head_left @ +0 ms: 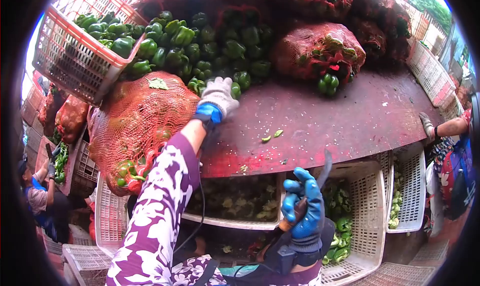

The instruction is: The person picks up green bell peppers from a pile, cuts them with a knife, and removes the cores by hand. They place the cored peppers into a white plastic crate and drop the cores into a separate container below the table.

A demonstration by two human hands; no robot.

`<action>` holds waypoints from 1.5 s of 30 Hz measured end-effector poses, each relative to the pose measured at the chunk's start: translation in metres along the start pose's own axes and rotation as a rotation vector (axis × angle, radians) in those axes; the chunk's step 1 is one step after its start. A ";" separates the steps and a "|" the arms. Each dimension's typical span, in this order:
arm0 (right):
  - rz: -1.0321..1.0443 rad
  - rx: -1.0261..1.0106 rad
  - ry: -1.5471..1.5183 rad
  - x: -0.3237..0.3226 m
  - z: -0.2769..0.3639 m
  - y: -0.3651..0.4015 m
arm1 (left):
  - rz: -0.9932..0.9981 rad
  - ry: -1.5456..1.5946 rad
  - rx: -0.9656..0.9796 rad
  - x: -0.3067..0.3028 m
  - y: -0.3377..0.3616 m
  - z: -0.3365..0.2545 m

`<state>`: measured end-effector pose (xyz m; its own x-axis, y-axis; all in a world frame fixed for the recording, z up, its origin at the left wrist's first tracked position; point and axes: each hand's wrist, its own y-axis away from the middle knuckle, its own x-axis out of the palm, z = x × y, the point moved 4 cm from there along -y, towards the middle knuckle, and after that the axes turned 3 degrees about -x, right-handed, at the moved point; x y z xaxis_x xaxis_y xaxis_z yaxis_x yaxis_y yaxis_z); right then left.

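My left hand [220, 94], in a pale knitted glove with a blue cuff, reaches over the near edge of a heap of green bell peppers [202, 51]. Its fingers point forward, slightly bent, with nothing visibly held; one pepper [242, 80] lies just right of it. Nearer my body, my right hand [306, 206] wears a blue coated glove and is closed around a knife [326, 168]. The curved blade points up, and part of a brown handle shows between the fingers. Two pepper scraps [271, 136] lie on the red tabletop [310, 116].
A red mesh sack [142, 118] of peppers bulges left of my arm; another sack [320, 51] sits at the back right. A tilted crate [75, 51] holds peppers. Below the table edge stand a crate [367, 201] with cut peppers and another crate [240, 222]. Other people work at both sides.
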<state>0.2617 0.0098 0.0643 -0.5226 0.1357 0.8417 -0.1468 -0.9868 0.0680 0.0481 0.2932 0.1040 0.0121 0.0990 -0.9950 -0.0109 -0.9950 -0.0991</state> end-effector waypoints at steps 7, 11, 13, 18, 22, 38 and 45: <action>-0.172 0.027 0.486 -0.006 -0.023 -0.004 | -0.084 0.795 0.608 -0.037 0.179 -0.030; -0.009 0.119 0.504 -0.001 -0.035 0.003 | 0.038 0.707 0.783 -0.050 0.241 -0.036; 0.100 0.249 0.516 0.007 -0.035 0.012 | 0.082 0.866 0.732 -0.050 0.257 -0.037; 0.134 0.095 0.484 0.016 -0.033 0.023 | 0.223 1.109 0.548 -0.056 0.266 -0.034; 0.141 0.069 0.523 0.016 -0.033 0.027 | 0.294 0.917 0.433 -0.061 0.271 -0.031; 0.160 0.217 0.725 0.012 -0.041 0.031 | 0.394 0.946 0.300 -0.031 0.268 -0.024; 0.125 0.122 0.687 0.013 -0.046 0.034 | 0.474 0.983 0.300 -0.033 0.264 -0.019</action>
<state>0.2108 -0.0183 0.0530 -0.9468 0.0060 0.3218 0.0230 -0.9960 0.0862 0.0638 0.0273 0.1112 0.7220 -0.4720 -0.5059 -0.4618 -0.8732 0.1557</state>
